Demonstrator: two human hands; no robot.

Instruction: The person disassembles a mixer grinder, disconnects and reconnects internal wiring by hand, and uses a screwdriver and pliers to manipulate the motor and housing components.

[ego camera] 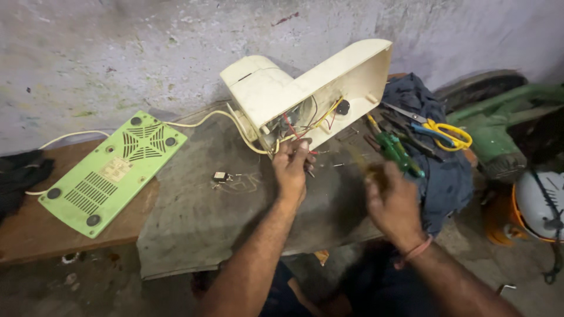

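A cream plastic appliance housing (305, 88) lies on its side on a grey mat (194, 205), its open underside showing red, black and yellow wires (311, 120). My left hand (292, 167) reaches into the opening and pinches wires or a small part at the housing's lower edge. My right hand (390, 202) hovers to the right over the mat, blurred, gripping a yellow-handled tool (365, 164) that looks like a screwdriver. A small black component (220, 176) lies loose on the mat left of my left hand.
A green vented base plate (111, 170) lies on the wooden bench (35, 229) at left, with a cream cord (200, 122) running to the housing. Green-handled tools (396, 151) and yellow-handled scissors (449, 134) rest on a dark blue cloth (446, 176). A white and orange helmet-like thing (537, 205) sits at right.
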